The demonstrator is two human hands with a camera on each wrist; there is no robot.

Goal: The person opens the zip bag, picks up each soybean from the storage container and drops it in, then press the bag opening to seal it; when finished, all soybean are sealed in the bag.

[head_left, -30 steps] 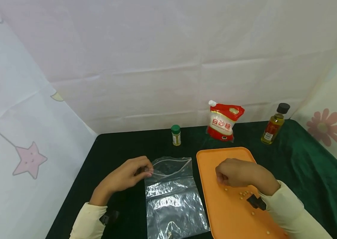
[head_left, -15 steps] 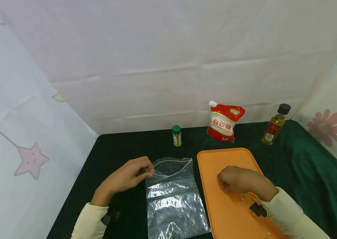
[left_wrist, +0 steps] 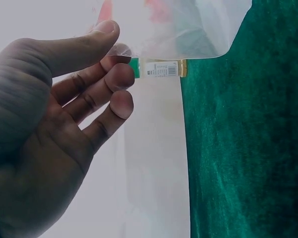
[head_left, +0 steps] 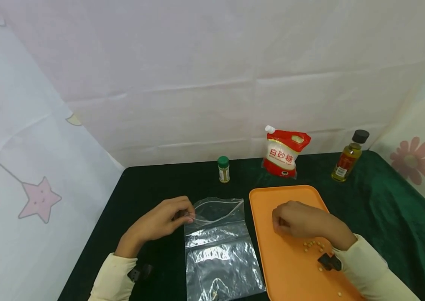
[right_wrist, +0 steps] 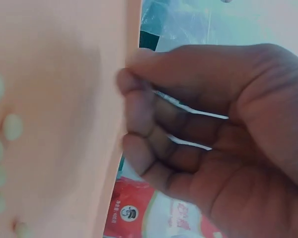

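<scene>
Zip bag [head_left: 221, 257]: lying on the surface [head_left: 152, 184], right beside the left edge of the orange tray [head_left: 284, 276], mouth parted. Looks super light, floppy and slick, so I'd take it by the mouth's corners.
Left hand [head_left: 162, 223]: thumb and finger pinching the mouth's left corner.
Beans [head_left: 313, 242]: loose on the tray toward its right edge. Probably light, hard and rolly, so fingertips only imo.
Right hand [head_left: 299, 219]: over the tray, fingertips bunched together, can't tell if a bean's in there.
Left edge: open room between it and the bag.
Back edge: small jar [head_left: 224, 170], sugar pouch [head_left: 282, 156], oil bottle [head_left: 345, 163] near it.
</scene>
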